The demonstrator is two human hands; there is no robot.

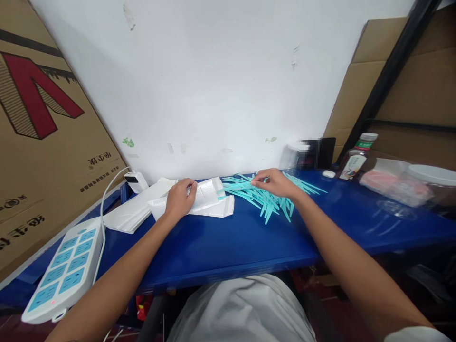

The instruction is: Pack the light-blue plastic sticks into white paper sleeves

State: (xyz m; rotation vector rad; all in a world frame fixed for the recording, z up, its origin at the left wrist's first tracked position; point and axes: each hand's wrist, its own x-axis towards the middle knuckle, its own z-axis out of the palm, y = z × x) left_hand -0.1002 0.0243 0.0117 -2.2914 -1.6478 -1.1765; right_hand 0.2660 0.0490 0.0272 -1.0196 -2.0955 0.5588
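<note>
My left hand (pixel 181 198) is closed on a translucent white plastic sleeve (pixel 206 194), whose open end points right toward the pile. A few teal tips show at the mouth of that sleeve. Under it lies another white sleeve (pixel 226 207). My right hand (pixel 274 183) is pinched above a loose heap of thin, flat, tapered teal plastic sticks (pixel 269 202). Between its thumb and forefinger is the end of one such stick, partly lost among the others. Left of my left hand, a stack of flat white sleeves (pixel 131 211) rests on the blue table (pixel 228 247).
A white power strip (pixel 64 270) with blue sockets and a cable lies at the left, near a small white device (pixel 136 181). On the right stand a bottle (pixel 356 159), a small white case (pixel 328 174), a pink packet (pixel 395 183) and a clear tub (pixel 432 178). Cardboard leans at both sides.
</note>
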